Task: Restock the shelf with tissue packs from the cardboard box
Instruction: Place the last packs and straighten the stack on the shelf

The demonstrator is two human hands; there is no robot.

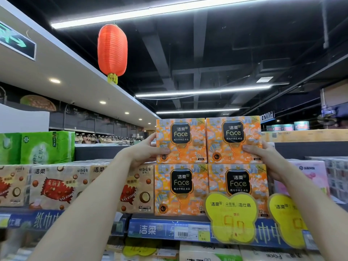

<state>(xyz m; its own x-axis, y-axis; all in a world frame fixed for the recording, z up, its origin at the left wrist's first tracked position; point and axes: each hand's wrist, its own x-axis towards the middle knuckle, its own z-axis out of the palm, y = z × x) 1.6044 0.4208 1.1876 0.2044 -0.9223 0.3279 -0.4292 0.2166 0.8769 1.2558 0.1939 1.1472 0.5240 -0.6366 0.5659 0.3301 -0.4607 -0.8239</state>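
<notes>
The left grip [146, 149] clamps the outer left edge of the upper left pack [181, 140], thumb across its front and fingers curled behind. The right grip [263, 159] does the same on the outer right edge of the upper right pack [233, 138], its heel lying in front of the lower right pack [238, 185]. These two orange tissue packs are pressed side by side directly above that pack and the lower left pack [180, 189], which stand on the shelf [150, 229]. Whether their weight is fully down I cannot tell. The cardboard box is out of view.

The biggest risk, I judge, is the whole two-high stack. No backing shows behind the upper row, so too deep a push could send it off the rear, and a sideways shove could skew the lower packs.

Next, the upper two seem carried only by an inward squeeze. If either side slackens early, they may hinge apart at the middle seam and one may drop. The soft wrapping may also dent under the thumbs.

Smallest, the right forearm passes just beside the yellow price tag [230, 217], and a careless withdrawal could knock it loose.
</notes>
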